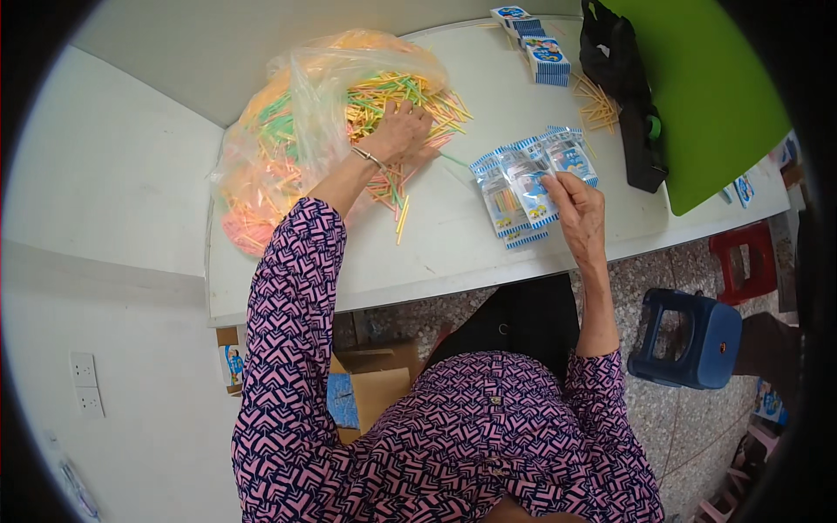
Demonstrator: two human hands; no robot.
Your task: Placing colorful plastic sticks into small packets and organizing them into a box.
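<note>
My left hand (401, 131) reaches into a loose pile of thin yellow, green and pink sticks (375, 96), its fingers curled down around some of them. The pile spills from a large clear plastic bag (305, 113) at the left of the table. At the right, my right hand (579, 213) pinches the edge of a small clear packet (530, 187) with blue striped ends. It lies over several similar packets (501, 205), fanned out on the table. Coloured sticks show through one of them.
Stacked blue and white packs (547, 61) stand on the white table (471, 261) at the back. Loose sticks (597, 106) lie beside a black object (641, 131) against a green panel (715, 96). A blue stool (697, 340), a red stool (744, 261) and a cardboard box (384, 392) are below.
</note>
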